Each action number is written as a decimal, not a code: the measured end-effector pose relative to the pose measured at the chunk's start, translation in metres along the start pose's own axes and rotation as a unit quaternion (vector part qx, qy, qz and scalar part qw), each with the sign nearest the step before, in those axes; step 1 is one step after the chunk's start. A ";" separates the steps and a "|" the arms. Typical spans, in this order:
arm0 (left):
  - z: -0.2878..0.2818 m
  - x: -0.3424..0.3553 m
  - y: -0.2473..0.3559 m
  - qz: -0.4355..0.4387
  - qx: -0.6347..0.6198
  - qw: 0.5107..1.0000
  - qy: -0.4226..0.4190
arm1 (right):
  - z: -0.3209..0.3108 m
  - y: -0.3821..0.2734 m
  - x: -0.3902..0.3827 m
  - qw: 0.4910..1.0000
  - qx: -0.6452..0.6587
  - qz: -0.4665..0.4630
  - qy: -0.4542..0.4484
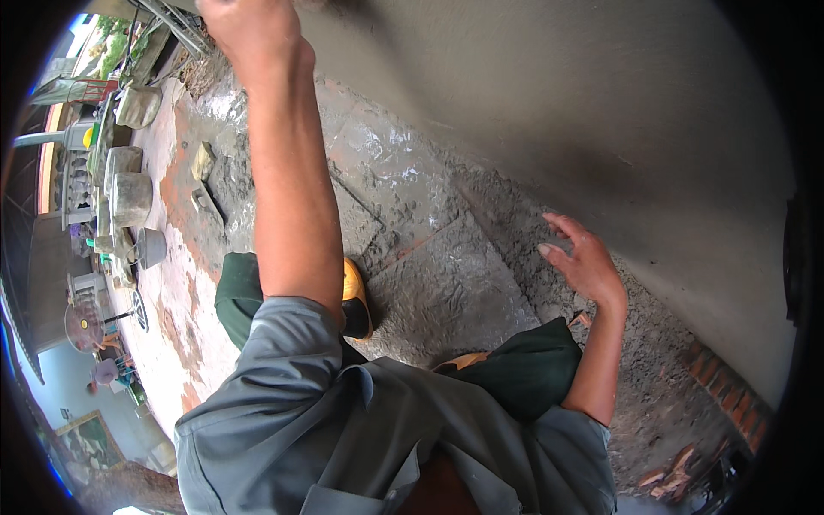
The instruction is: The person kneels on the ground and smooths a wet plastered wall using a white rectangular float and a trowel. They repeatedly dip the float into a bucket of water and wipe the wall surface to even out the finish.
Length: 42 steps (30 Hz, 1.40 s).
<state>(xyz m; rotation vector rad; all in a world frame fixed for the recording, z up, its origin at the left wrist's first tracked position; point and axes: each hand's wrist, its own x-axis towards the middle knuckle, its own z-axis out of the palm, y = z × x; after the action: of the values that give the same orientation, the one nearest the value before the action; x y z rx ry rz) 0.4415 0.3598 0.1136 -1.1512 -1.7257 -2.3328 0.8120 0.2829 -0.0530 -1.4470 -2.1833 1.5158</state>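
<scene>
My left arm stretches up to the top edge of the view, beside the grey rendered wall [558, 86]. Of my left hand [256, 34], only the back and wrist show; the fingers are cut off or turned away, so what they hold, if anything, is hidden. At the right, my right hand [590, 264] hangs open near the foot of the wall, fingers apart and nothing in them. Below it lies a strip of wet, lumpy mortar [506, 210]. On the floor to the left rest a trowel-like tool [206, 206] and a pale block [203, 161].
Mortar-smeared floor slabs [446, 283] lie around my yellow-and-black shoe [354, 300]. Farther left stand a grey bucket [152, 247], stone seats [132, 199] and a fan [86, 326]. Exposed bricks [725, 395] edge the wall's base at the lower right.
</scene>
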 end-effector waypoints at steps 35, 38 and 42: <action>-0.027 -0.049 -0.055 -0.099 -0.080 0.985 -0.116 | 0.004 -0.002 -0.012 0.997 0.041 0.055 0.025; -0.023 -0.055 -0.064 -0.109 -0.020 0.991 -0.080 | 0.004 -0.005 -0.012 0.998 0.032 0.058 0.023; -0.032 -0.092 -0.119 -0.201 0.007 0.978 -0.059 | 0.007 -0.006 -0.014 0.997 0.026 0.066 0.027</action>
<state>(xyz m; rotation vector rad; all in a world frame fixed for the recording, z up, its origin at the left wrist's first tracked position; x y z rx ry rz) 0.4409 0.3434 -0.0395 -1.0379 -2.1942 -2.4988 0.8122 0.2676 -0.0458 -1.6243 -2.0405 1.5419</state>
